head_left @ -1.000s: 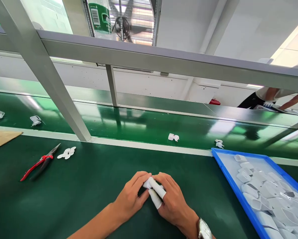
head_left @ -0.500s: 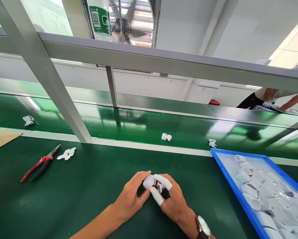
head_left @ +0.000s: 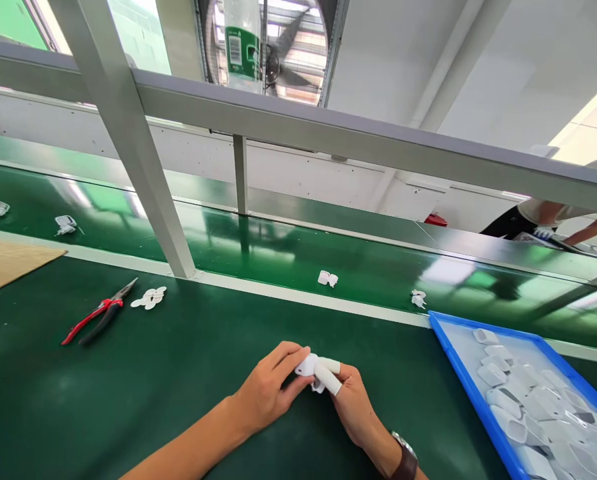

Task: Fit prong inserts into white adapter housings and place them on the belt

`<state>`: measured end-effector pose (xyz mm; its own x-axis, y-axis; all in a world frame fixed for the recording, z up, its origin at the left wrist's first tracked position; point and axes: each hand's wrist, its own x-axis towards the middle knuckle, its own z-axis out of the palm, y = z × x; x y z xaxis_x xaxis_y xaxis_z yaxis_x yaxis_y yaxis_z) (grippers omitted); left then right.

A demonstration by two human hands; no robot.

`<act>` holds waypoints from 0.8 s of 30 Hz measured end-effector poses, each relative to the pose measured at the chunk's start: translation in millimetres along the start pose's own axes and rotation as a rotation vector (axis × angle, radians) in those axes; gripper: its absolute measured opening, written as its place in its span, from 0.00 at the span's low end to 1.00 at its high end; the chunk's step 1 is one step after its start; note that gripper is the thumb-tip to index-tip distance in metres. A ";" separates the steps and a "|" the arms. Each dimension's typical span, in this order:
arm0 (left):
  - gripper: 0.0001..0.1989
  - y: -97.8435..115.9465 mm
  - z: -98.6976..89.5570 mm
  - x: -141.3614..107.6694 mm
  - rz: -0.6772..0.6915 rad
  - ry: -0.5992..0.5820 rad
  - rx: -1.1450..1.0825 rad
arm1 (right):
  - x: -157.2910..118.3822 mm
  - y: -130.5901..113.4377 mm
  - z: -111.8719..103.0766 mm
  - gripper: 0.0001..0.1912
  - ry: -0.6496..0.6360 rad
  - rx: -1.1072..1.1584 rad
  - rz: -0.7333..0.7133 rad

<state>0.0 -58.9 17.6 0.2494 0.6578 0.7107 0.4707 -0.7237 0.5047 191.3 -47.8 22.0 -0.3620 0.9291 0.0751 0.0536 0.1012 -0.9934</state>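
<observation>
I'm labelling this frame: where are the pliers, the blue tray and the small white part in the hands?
pliers [head_left: 100, 313]: head view, on the red handles.
blue tray [head_left: 466, 380]: head view, on its left rim.
small white part [head_left: 307, 365]: head view, on its rounded top.

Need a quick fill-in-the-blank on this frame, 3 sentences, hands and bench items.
1. Both hands, left hand and right hand, hold one small ____ plastic part.
2. The pliers left of the hands have ____ handles.
3. The tray of white parts at the right is ____.
Missing words: white; red; blue
</observation>
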 end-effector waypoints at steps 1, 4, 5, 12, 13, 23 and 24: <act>0.15 -0.9 -0.8 0.3 -0.012 -0.014 0.010 | 1.1 0.3 0.7 0.20 0.018 -0.091 -0.057; 0.15 0.7 -0.7 0.8 -0.038 -0.074 0.079 | 2.8 0.9 1.4 0.12 0.096 -0.403 -0.334; 0.18 1.7 0.2 1.2 -0.041 -0.097 0.100 | 3.2 0.8 0.5 0.10 0.117 -0.498 -0.438; 0.19 -45.3 -12.6 49.4 -0.340 -0.262 0.253 | 13.0 5.5 -24.0 0.17 0.347 -0.876 -0.835; 0.17 -61.9 -18.6 64.2 -0.399 -0.253 0.296 | 14.6 8.6 -27.1 0.17 0.356 -0.927 -0.826; 0.18 -179.7 -59.4 122.9 -0.699 -0.177 0.581 | 18.7 39.1 -31.7 0.11 0.210 -1.242 -0.594; 0.20 -179.3 -62.0 120.4 -0.703 -0.170 0.600 | 18.1 37.4 -32.6 0.10 0.173 -1.253 -0.555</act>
<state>-106.8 137.0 43.1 -0.1595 0.9591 0.2338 0.9061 0.0483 0.4202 217.1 -15.6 -11.0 -0.4968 0.6847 0.5332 0.7685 0.6326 -0.0962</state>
